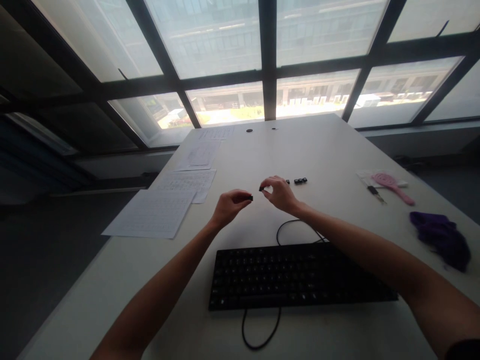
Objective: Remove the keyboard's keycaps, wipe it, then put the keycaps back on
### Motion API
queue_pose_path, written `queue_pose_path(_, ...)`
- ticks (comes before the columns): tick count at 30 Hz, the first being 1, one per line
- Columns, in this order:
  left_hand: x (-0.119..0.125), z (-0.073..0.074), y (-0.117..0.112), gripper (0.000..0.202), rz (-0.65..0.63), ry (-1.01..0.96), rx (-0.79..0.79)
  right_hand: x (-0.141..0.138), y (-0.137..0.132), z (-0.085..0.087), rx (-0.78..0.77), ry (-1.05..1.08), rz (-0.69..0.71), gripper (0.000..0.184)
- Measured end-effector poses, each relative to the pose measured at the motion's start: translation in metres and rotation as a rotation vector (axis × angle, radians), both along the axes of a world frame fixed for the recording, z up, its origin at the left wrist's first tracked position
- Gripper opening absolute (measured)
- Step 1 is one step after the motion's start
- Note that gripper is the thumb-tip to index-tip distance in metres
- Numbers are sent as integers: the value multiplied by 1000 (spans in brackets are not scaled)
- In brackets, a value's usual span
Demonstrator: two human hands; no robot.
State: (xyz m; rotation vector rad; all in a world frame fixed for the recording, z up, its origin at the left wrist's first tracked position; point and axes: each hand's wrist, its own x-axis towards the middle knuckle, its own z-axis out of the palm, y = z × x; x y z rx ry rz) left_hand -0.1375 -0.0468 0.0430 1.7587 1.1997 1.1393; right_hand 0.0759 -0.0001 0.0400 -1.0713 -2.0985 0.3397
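Between its thumb and fingertips, my left hand [228, 207] pinches a small black keycap [251, 198]. Just to the right and slightly farther away, my right hand [280, 194] pinches another black keycap [261, 189]. The two held pieces are a short gap apart, above the white table. Several more black keycaps [300, 180] lie in a row beyond my right hand, partly hidden by it. Nearer to me is a black keyboard [262, 275], its right part covered by my right forearm.
Printed sheets [153, 212] lie along the table's left edge. At the right are a pink hairbrush [392, 186], a small dark-handled item [375, 192] and a purple cloth [440, 237]. A black cable [278, 232] loops around the keyboard. Windows stand behind the white table [318, 145].
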Motion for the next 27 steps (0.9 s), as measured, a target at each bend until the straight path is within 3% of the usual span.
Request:
queue_pose_path(6,4,22,-80,32,-92,-21,-89,27,-92,9,-104,192,150,17)
queue_pose_path(11,10,13,-111,27,-102,-44,-284,41,-139,5,-228,198,154,14)
queue_pose_path(15,17,3,-121,25,-28,21,-363,40,-152,-4,-271,151,180,14)
queue_pose_path(23,37,4,-131,13,-41,218,-12,38,-159,-15,-303,131,190,14)
queue_pose_path(27,48,0,-132,22,-90,281,12,45,-160,-16,-304,122,180,14)
